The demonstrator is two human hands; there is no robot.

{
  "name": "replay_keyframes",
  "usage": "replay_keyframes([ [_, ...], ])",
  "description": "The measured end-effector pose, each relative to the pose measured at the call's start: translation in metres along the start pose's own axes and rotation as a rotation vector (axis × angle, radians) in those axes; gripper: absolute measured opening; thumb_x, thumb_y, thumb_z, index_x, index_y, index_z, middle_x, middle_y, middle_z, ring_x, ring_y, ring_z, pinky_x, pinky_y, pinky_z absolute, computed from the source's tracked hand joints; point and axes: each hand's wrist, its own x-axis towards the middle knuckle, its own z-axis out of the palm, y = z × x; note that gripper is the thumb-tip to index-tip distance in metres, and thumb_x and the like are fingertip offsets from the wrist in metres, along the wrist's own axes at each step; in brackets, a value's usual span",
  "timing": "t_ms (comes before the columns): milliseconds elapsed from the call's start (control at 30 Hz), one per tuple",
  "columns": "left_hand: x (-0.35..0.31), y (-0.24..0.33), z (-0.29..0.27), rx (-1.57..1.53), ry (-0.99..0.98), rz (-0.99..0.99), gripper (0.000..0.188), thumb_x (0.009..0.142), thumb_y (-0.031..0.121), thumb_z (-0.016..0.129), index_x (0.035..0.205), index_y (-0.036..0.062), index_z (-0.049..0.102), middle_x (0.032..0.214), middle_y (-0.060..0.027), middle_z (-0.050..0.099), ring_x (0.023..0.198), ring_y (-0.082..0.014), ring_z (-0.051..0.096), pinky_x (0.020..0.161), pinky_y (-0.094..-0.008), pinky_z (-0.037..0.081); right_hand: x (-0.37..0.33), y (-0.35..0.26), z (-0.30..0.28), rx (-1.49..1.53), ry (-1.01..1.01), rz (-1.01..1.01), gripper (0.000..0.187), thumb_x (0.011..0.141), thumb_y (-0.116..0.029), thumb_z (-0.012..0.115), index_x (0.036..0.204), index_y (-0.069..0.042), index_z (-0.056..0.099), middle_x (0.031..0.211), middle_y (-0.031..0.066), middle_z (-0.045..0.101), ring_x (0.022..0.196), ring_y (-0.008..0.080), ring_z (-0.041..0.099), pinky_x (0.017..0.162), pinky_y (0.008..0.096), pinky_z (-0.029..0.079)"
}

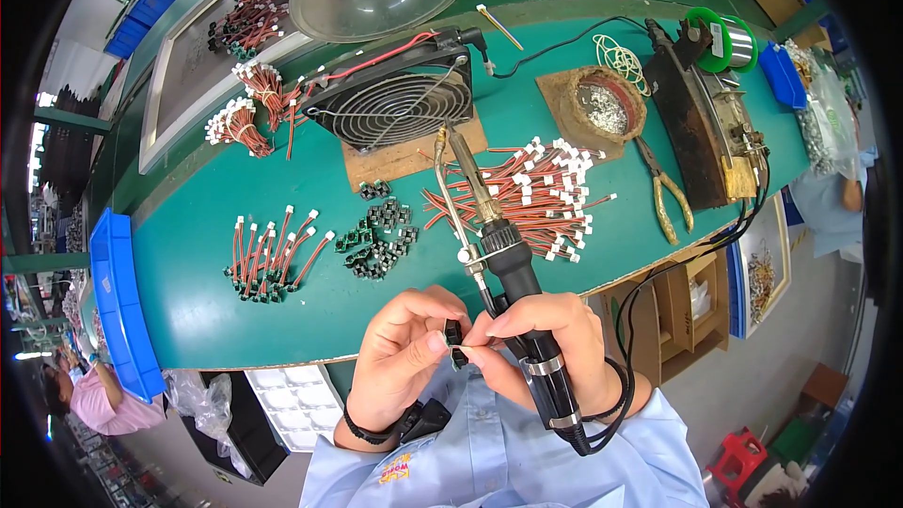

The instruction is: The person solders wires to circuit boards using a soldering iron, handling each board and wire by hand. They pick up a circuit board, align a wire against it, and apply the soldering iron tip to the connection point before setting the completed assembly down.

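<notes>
My left hand [404,348] is closed, pinching small black parts with green boards [454,343] between thumb and fingers. In my right hand [555,339] is a black soldering iron [513,268], its tip pointing up and away from me toward the fan. A metal solder-feed tube [447,193] runs along the iron. The right thumb and fingertips also meet the small parts held by the left hand. Beyond my hands lies a cluster of loose black and green parts [381,240]. Left of it are parts with red and black wires [273,259] attached. White-plugged wires [536,193] lie behind the iron.
A black fan [395,99] stands at the table's back, near bundled wires [240,127]. On the right are a dish of solder scraps [607,108], pliers [666,193], a soldering station [696,122] and a solder spool [734,42]. A blue bin [122,306] borders the left edge.
</notes>
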Motion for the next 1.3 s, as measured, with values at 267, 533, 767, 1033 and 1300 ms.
replay_keyframes([
  [267, 0.0020, -0.0009, -0.0004, 0.023, -0.026, 0.043, 0.021, 0.088, 0.011, 0.057, 0.104, -0.0008, 0.052, 0.099, -0.0104, 0.052, 0.091, -0.0173, 0.051, 0.080, -0.0297, 0.039, 0.0010, 0.0003, -0.0012, 0.032, -0.001, 0.028, 0.040, 0.071, 0.005, 0.071, 0.099, -0.002, 0.044, 0.074, 0.0103, 0.063, 0.068, 0.0174, 0.067, 0.059, 0.0271, 0.053],
  [533, 0.0018, -0.0011, 0.0003, 0.037, -0.008, 0.037, 0.020, 0.087, 0.012, 0.058, 0.103, -0.0004, 0.053, 0.098, -0.0103, 0.053, 0.092, -0.0174, 0.049, 0.082, -0.0308, 0.037, 0.0007, 0.0021, -0.0018, 0.050, 0.000, 0.029, 0.040, 0.071, 0.006, 0.071, 0.099, -0.002, 0.045, 0.078, 0.0108, 0.062, 0.070, 0.0181, 0.067, 0.060, 0.0278, 0.053],
  [767, 0.0029, -0.0018, 0.0016, 0.043, 0.001, 0.024, 0.020, 0.088, 0.012, 0.058, 0.103, -0.0002, 0.053, 0.098, -0.0102, 0.053, 0.091, -0.0171, 0.049, 0.081, -0.0304, 0.037, 0.0001, 0.0029, -0.0032, 0.064, 0.004, 0.037, 0.040, 0.070, 0.006, 0.071, 0.099, -0.001, 0.046, 0.079, 0.0105, 0.062, 0.070, 0.0180, 0.067, 0.060, 0.0276, 0.053],
  [1033, 0.0031, -0.0026, 0.0040, 0.034, 0.016, 0.015, 0.020, 0.088, 0.012, 0.057, 0.103, -0.0001, 0.052, 0.097, -0.0098, 0.052, 0.089, -0.0169, 0.050, 0.079, -0.0295, 0.038, 0.0006, 0.0032, -0.0039, 0.058, 0.028, 0.045, 0.039, 0.070, 0.005, 0.072, 0.099, -0.002, 0.047, 0.079, 0.0093, 0.063, 0.070, 0.0172, 0.067, 0.059, 0.0269, 0.053],
  [1300, 0.0048, -0.0033, 0.0059, 0.035, 0.027, 0.025, 0.019, 0.088, 0.011, 0.057, 0.103, 0.0000, 0.052, 0.097, -0.0097, 0.051, 0.088, -0.0164, 0.050, 0.079, -0.0295, 0.039, 0.0047, 0.0017, -0.0072, 0.050, 0.016, 0.061, 0.038, 0.071, 0.003, 0.072, 0.100, -0.003, 0.047, 0.075, 0.0075, 0.064, 0.067, 0.0151, 0.065, 0.057, 0.0255, 0.051],
])
